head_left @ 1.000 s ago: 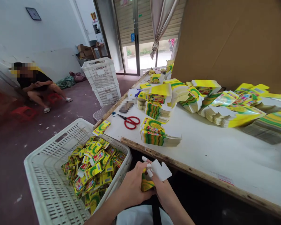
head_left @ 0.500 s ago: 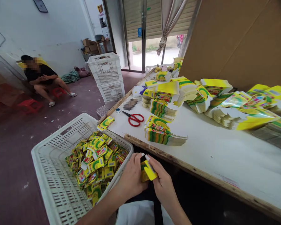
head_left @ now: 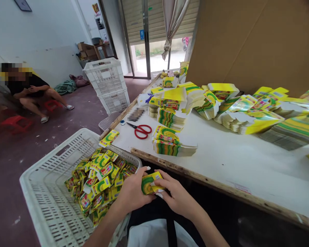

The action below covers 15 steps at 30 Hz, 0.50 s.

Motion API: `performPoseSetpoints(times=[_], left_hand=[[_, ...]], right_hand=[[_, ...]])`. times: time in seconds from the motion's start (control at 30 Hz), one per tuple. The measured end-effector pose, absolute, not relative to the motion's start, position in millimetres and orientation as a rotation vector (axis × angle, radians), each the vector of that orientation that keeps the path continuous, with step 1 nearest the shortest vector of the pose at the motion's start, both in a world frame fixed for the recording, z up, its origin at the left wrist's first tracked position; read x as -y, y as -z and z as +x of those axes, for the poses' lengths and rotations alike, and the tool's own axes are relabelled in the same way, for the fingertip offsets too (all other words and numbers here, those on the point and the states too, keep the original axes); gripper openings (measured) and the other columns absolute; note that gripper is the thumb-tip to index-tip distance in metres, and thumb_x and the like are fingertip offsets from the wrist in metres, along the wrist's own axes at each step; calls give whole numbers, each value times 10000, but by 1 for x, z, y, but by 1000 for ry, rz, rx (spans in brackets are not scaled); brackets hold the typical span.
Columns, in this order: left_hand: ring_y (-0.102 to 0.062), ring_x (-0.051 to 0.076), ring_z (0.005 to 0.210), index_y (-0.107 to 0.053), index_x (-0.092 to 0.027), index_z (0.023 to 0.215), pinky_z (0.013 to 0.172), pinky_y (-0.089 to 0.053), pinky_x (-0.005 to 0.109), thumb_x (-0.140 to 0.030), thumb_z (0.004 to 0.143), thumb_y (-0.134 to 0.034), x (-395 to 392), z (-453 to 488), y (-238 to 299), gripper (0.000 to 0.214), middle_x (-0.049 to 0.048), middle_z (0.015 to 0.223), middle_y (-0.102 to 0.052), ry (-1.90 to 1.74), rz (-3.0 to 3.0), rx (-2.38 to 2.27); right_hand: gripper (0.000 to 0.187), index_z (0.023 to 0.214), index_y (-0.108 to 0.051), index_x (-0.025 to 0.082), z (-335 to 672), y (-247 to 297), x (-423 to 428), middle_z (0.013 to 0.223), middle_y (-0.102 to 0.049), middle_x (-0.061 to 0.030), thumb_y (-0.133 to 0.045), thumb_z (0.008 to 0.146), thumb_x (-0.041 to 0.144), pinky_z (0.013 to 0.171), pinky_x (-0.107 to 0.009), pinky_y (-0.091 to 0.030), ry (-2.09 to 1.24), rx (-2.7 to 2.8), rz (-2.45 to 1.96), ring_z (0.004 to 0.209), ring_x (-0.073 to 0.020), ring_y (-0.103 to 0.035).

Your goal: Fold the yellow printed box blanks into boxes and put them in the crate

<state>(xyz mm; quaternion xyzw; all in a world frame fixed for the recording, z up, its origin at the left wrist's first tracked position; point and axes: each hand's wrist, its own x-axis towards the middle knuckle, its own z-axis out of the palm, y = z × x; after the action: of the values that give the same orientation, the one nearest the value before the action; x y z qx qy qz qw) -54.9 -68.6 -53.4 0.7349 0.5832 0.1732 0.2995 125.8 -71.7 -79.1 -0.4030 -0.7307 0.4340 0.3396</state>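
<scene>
Between both hands, in front of the table edge, is a small yellow-and-green box (head_left: 148,181). My left hand (head_left: 132,190) grips its left side, thumb and fingers around it. My right hand (head_left: 173,192) closes on its right end, fingers pressed against the printed face. Just left of my hands stands a white plastic basket (head_left: 45,178), partly filled with a pile of similar small boxes (head_left: 103,183). On the table, beyond my hands, lies a fanned stack of flat printed cartons (head_left: 167,142).
Red-handled scissors (head_left: 142,131) lie on the white table (head_left: 221,164), whose edge is rough wood. More carton stacks (head_left: 237,116) line its back. White crates (head_left: 105,80) are stacked on the floor. A person (head_left: 28,87) sits at the far left near red stools (head_left: 16,123).
The box has turned so its broad printed face shows, and my right hand has shifted to its right end. The whole view has swung slightly to the right.
</scene>
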Motion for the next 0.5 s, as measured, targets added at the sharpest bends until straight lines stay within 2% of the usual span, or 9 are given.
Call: performPoseSetpoints(times=[0.13, 0.27, 0.33, 0.4, 0.5], left_hand=[[-649, 296, 947, -493, -219, 1163, 813, -484, 383, -270, 623, -678, 68, -54, 49, 574, 83, 1070, -669, -402, 2079, -1608], [-640, 272, 971, -548, -214, 1122, 839, -491, 375, -310, 686, -661, 57, -90, 41, 460, 72, 1070, -676, -322, 2072, -1618], [-570, 332, 1109, -572, -168, 1135, 957, -426, 462, -356, 654, -711, 50, -117, 40, 534, 135, 1173, -638, -258, 2106, -1846], [-473, 396, 1220, -543, -103, 1205, 1014, -357, 531, -409, 610, -748, 47, -138, 41, 699, 214, 1306, -538, -177, 2078, -2071], [-474, 353, 1239, -495, -86, 1271, 1038, -353, 495, -435, 694, -676, 48, -143, 45, 698, 208, 1327, -528, -140, 1974, -2042]], right_hand=[[396, 1089, -500, 214, 110, 83, 78, 1255, -584, -118, -580, 719, 99, 970, -408, -468, -1188, 1586, -1153, 1152, -231, -572], [626, 1287, -369, 179, 106, 82, 69, 1317, -525, -159, -637, 721, 173, 963, -414, -470, -1127, 1601, -1199, 1113, -235, -592], [564, 1268, -416, 166, 118, 71, 49, 1252, -571, -153, -633, 749, 215, 957, -419, -465, -909, 1629, -1241, 1085, -244, -598], [350, 1140, -524, 179, 135, 57, 22, 1105, -646, -122, -579, 796, 216, 918, -418, -473, -601, 1602, -1341, 1027, -251, -608], [311, 1118, -547, 153, 155, 38, -17, 1062, -660, -129, -549, 807, 151, 892, -437, -452, -260, 1593, -1664, 1023, -285, -580]])
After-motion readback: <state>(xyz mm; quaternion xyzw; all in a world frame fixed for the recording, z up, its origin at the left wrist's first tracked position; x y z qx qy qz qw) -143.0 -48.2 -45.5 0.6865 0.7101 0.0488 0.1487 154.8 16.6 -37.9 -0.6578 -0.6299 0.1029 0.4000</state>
